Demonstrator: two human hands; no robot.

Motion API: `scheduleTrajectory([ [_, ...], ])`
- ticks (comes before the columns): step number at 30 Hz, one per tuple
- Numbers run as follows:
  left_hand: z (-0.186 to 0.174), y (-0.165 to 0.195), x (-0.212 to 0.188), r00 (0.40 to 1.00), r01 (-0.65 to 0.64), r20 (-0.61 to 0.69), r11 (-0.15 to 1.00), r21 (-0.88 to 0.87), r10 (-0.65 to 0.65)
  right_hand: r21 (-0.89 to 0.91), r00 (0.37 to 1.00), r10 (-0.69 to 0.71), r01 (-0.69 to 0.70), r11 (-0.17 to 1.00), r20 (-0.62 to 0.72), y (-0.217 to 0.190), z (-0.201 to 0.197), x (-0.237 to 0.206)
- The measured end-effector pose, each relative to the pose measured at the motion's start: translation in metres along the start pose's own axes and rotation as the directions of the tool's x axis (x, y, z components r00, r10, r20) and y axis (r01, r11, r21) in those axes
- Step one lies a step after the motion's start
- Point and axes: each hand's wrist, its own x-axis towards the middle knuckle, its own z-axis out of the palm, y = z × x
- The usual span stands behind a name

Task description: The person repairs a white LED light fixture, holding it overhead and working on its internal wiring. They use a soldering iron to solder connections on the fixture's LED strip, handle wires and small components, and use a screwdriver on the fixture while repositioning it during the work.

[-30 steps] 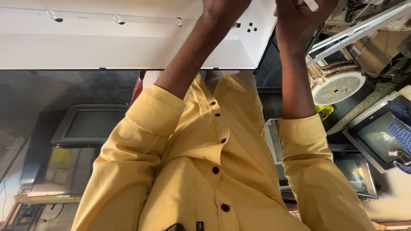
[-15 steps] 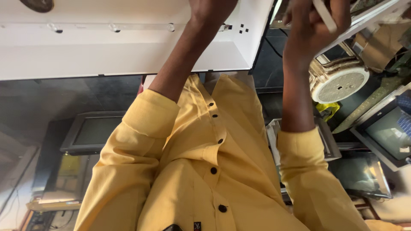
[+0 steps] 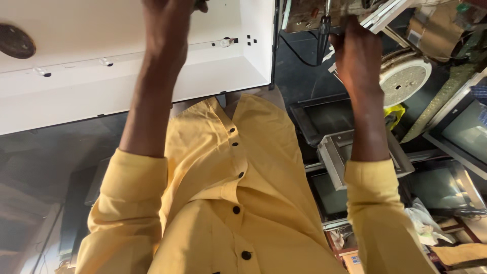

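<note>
My left hand point(image 3: 170, 20) reaches up onto a large white metal panel point(image 3: 91, 86) with small studs along a ridge; its fingers are cut off by the top edge of the view. My right hand point(image 3: 357, 56) is closed around a dark screwdriver point(image 3: 323, 30), whose shaft points up at a worn, rusty part point(image 3: 309, 15) beside the panel's right edge. Both arms wear yellow sleeves, and a yellow buttoned shirt point(image 3: 238, 193) fills the middle.
A round white perforated disc point(image 3: 406, 81) lies right of my right hand. Dark screens and frames point(image 3: 441, 187) are stacked at the lower right, with a grey metal tray point(image 3: 335, 152) behind my forearm. A dark round patch point(image 3: 15, 40) marks the panel's left end.
The view has tilted, so the white panel now slopes. My right hand has come lower into view, and the screwdriver in it shows clearly. My left hand stays on the panel.
</note>
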Motion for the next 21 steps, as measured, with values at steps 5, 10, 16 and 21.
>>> scheduleTrajectory([
  [5, 0.011, 0.039, -0.017, 1.000, 0.016, 0.010, 1.000, -0.013, -0.016, -0.047, 0.995, -0.062, 0.059, 0.997, -0.074, 0.014, 0.025, 0.029],
  [10, 0.020, 0.033, -0.009, 0.997, -0.072, 0.013, 0.979, 0.193, 0.071, 0.121, 0.959, -0.210, 0.235, 0.964, -0.191, 0.020, 0.019, 0.030],
  [16, 0.029, 0.018, -0.011, 0.994, -0.109, 0.016, 0.933, 0.342, 0.111, 0.258, 0.940, -0.169, 0.249, 0.934, -0.298, 0.022, 0.024, 0.026],
  [21, 0.030, 0.024, -0.010, 0.998, -0.050, -0.005, 0.883, 0.468, 0.059, 0.190, 0.939, -0.059, 0.129, 0.973, -0.339, 0.019, 0.023, -0.008],
])
